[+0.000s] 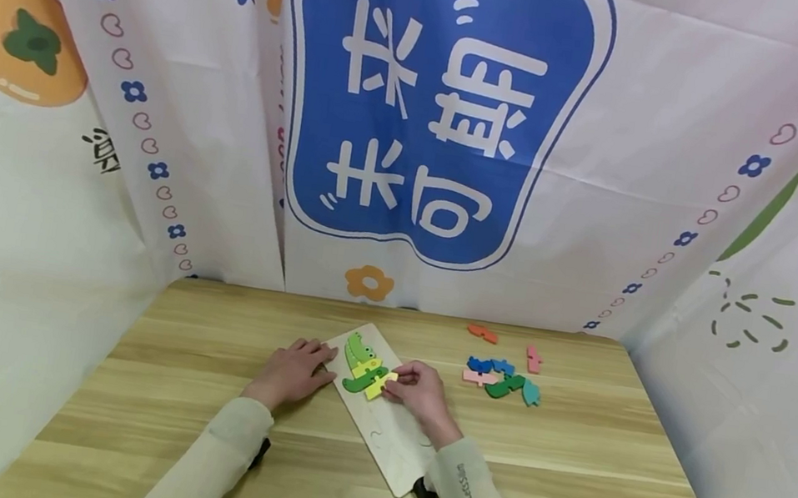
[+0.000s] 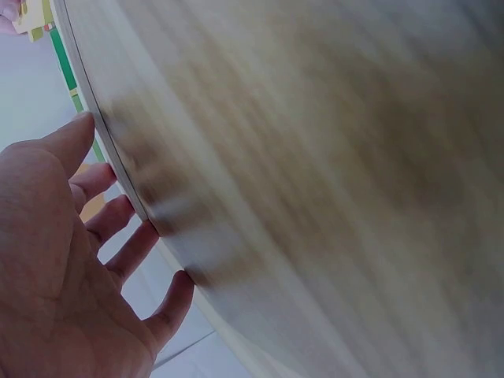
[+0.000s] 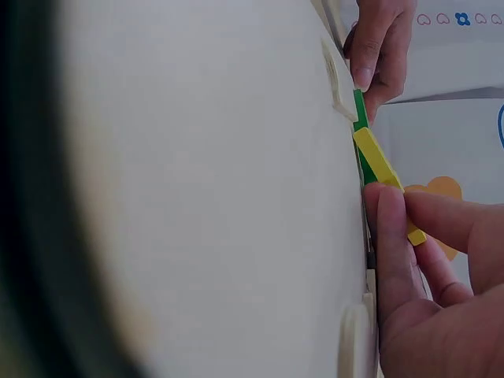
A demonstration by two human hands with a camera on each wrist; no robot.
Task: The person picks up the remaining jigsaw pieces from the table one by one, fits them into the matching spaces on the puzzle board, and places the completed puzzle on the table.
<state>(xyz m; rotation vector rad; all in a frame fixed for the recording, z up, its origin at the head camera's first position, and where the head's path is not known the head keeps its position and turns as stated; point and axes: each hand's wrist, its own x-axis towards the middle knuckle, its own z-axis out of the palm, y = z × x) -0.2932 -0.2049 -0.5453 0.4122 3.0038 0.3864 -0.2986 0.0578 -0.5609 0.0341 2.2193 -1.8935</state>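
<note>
A pale wooden puzzle board (image 1: 396,457) lies slanted on the table, with a green crocodile head piece (image 1: 358,350), a yellow piece and a green piece (image 1: 360,382) at its upper end. My right hand (image 1: 421,397) pinches a yellow puzzle piece (image 3: 379,161) between thumb and fingers, tilted close over the board beside the green piece. My left hand (image 1: 292,371) rests at the board's left edge; in the left wrist view its spread fingertips (image 2: 179,285) touch that edge.
To the right of the board lie several loose puzzle pieces: an orange one (image 1: 483,333), a pink one (image 1: 533,359), blue ones (image 1: 480,366), a dark green one (image 1: 505,387) and a teal one (image 1: 531,393). A printed curtain (image 1: 227,176) hangs behind the wooden table (image 1: 207,325).
</note>
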